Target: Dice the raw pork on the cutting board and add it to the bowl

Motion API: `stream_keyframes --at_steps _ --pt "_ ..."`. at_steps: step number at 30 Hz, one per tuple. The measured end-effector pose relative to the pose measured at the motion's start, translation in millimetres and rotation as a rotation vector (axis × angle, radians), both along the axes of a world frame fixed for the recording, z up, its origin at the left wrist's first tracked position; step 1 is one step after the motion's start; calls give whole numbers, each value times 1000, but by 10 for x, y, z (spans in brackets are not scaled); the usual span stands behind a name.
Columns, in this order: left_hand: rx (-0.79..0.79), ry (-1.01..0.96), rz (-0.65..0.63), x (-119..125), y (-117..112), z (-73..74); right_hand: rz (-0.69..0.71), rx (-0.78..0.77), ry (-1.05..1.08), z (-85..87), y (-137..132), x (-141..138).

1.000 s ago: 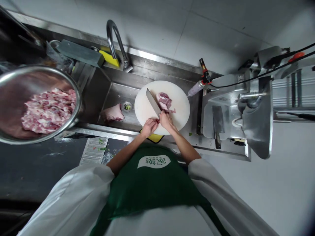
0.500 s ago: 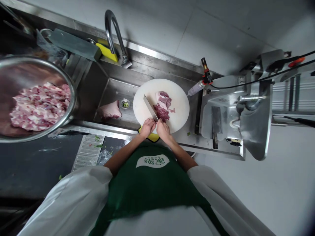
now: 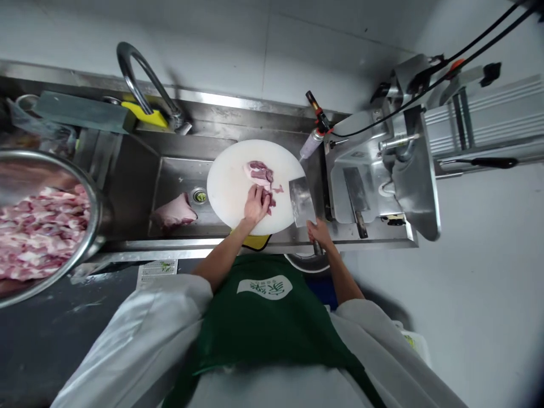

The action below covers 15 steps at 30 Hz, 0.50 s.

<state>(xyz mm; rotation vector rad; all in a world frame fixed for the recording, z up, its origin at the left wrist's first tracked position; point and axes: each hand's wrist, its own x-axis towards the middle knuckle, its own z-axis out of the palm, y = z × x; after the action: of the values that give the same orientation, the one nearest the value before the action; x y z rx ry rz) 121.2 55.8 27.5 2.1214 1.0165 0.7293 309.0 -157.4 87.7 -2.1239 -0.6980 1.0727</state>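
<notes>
My right hand (image 3: 319, 233) grips the handle of a cleaver (image 3: 301, 201). The broad blade is turned flat to my view at the right edge of a round white cutting board (image 3: 227, 190). On the board my left hand (image 3: 255, 206) lies with curled fingers over a dark red piece of meat (image 3: 270, 199), partly covering it. Just beyond those fingers sits a larger chunk of raw meat (image 3: 260, 171) with a pale fatty side. A small meat scrap (image 3: 278, 188) lies to its right.
A pale slab of meat (image 3: 176, 211) lies in the sink (image 3: 182, 170) near the drain. At left stands a big metal bowl (image 3: 96, 221) of cut meat. A faucet (image 3: 148, 79), a blowtorch (image 3: 315, 136), a slicer (image 3: 419, 175) and a second cleaver (image 3: 357, 192) surround the board.
My hands were together at the cleaver by the board's near edge. Now my left hand is on the meat, and my right has carried the cleaver to the right. The view has shifted.
</notes>
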Motion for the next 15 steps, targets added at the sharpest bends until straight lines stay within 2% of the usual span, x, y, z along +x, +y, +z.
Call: stream_keyframes --at_steps 3,5,10,15 --pt "31 43 -188 23 -187 24 -54 -10 233 -99 -97 26" --pt "66 58 -233 24 -271 44 -56 7 322 -167 -53 -66" --pt "75 45 -91 140 -347 68 28 7 348 -260 75 -541" --pt "81 -75 33 86 -476 96 163 44 98 -181 -6 -918"
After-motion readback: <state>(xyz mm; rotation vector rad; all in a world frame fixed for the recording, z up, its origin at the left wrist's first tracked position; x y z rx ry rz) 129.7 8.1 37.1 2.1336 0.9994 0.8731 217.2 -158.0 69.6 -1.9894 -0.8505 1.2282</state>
